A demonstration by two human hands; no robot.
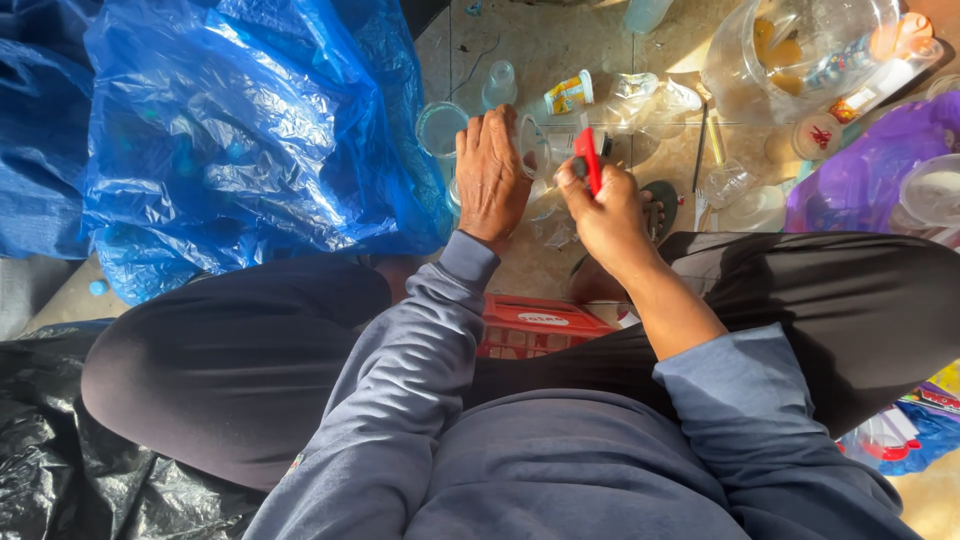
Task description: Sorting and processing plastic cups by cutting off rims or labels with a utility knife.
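Gripping a slim red-handled cutter (589, 157) in the closed right hand (610, 205), the person seems mid-cut on the clear plastic cup (545, 150) steadied on the floor under the spread left hand (490, 172).

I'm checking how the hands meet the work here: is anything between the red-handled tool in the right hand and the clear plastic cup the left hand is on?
Nothing visible. The right hand grips the red-handled tool right beside the clear plastic cup, which the left hand steadies. Whether the tip touches it cannot be told.
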